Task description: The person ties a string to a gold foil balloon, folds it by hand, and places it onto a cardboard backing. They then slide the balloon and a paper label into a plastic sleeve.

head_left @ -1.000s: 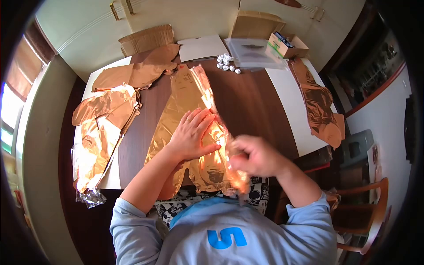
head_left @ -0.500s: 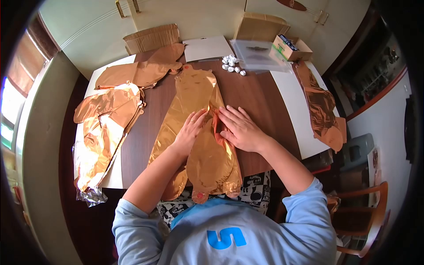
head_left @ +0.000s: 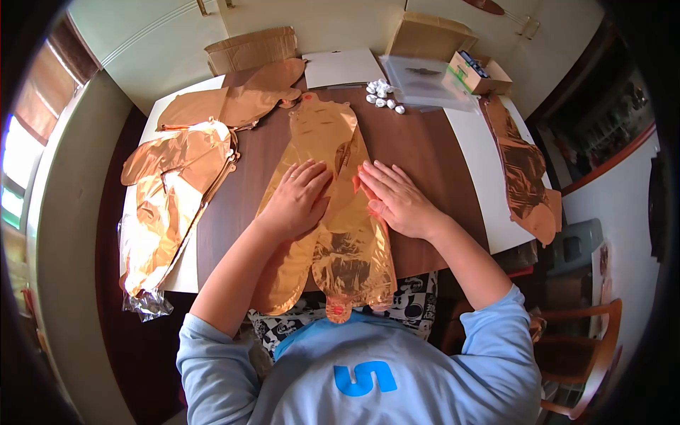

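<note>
A long golden foil piece [head_left: 322, 142] lies down the middle of the brown table [head_left: 425, 156], its lower end hanging over the near edge. My left hand [head_left: 299, 195] rests flat on its left part, fingers stretched and holding nothing. On its right edge lies my right hand [head_left: 398, 195], fingers extended, with a bit of reddish-orange foil [head_left: 357, 183] showing beside the fingertips. The foil between the hands is spread and slightly creased. Near the bottom end a round tab [head_left: 338, 309] carries a red spot.
More copper foil pieces [head_left: 177, 166] lie at the left, and others [head_left: 520, 166] at the right. White crumpled balls [head_left: 382, 92], a white sheet [head_left: 343, 69], a clear plastic sheet [head_left: 425, 81] and an open box [head_left: 480, 74] stand at the back. A wooden chair [head_left: 605, 340] is at lower right.
My left hand has moved left, away from the foil's middle. The fold between the hands has flattened, leaving less red-orange surface showing. The view has shifted slightly.
</note>
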Demonstrator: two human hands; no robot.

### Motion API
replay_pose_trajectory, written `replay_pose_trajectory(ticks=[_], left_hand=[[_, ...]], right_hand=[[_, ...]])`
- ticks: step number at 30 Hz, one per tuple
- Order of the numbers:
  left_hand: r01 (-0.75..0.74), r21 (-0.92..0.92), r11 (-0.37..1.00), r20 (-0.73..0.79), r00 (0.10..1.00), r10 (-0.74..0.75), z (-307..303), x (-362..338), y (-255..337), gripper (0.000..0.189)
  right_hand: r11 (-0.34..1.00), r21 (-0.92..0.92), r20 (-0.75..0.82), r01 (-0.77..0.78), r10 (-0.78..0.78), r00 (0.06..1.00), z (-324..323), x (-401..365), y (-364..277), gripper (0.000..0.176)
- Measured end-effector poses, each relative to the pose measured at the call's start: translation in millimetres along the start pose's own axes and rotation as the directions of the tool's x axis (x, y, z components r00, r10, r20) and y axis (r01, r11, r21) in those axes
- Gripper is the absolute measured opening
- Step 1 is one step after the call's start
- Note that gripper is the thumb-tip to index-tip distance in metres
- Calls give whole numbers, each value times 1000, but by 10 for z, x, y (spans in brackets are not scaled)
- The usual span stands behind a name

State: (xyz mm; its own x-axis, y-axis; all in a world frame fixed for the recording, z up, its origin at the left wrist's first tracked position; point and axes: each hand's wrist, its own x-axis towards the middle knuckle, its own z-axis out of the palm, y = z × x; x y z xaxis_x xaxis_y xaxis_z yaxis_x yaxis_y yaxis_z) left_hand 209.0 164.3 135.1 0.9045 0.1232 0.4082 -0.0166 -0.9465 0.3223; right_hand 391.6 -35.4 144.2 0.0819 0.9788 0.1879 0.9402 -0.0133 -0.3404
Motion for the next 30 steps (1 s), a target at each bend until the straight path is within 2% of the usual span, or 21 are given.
replay_pose_trajectory(ticks=[6,9,15,18,21,24,27,30], left_hand=[[-22,-2,1000,-23,1000,22,-4,-18,0,45],[-19,-19,1000,-26,999,19,-8,-25,-10,46],[31,-121,992,-24,999,-35,-41,-1,2,47],[52,-94,994,-72,996,-59,-115,67,43,47],[-95,-3,995,-33,995,95,-112,237,219,48],[-191,62,980,104,977,184,15,294,233,55],[-81,41,996,152,986,73,112,291,131,58],[-86,25,996,155,985,82,117,281,91,59]], right_hand=[[999,-40,107,-22,26,994,-82,-96,-210,63],[990,-141,118,28,-12,993,-3,-160,-154,66],[986,-163,129,39,-18,992,32,-171,-158,68],[988,-149,149,33,-11,989,34,-168,-149,68],[988,-151,174,22,5,985,21,-164,-158,69],[987,-159,184,18,12,983,13,-156,-168,71],[984,-174,161,31,-3,987,35,-166,-166,73],[978,-199,171,59,-24,985,6,-168,-208,74]])
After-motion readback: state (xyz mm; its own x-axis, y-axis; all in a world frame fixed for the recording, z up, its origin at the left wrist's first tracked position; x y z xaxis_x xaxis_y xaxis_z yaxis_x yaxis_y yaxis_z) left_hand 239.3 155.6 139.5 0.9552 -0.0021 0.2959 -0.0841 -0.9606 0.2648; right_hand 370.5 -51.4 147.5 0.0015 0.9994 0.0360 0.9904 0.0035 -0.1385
